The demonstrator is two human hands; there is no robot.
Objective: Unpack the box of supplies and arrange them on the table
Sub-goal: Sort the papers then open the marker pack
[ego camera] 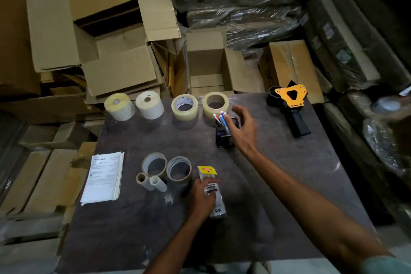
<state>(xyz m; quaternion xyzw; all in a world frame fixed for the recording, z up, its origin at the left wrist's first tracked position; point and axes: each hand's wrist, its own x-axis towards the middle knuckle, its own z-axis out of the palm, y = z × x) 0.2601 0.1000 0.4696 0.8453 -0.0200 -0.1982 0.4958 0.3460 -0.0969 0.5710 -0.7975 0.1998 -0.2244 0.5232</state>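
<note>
On the dark table [278, 173] my left hand [203, 199] presses on a white packet with a yellow header [211, 187], fingers over its middle. My right hand [243, 129] hovers with spread fingers just right of a black pen holder [224, 138] that holds several pens [221, 118]. Two white label rolls [133, 105] and two clear tape rolls [200, 105] line the far edge. Two brown tape rolls [166, 167] and two small cores [151, 181] lie left of the packet.
A yellow and black tape dispenser [291, 107] lies at the far right of the table. A stack of printed papers [104, 178] sits at the left edge. An open cardboard box [209, 62] stands behind the table among many other cartons and plastic-wrapped bundles.
</note>
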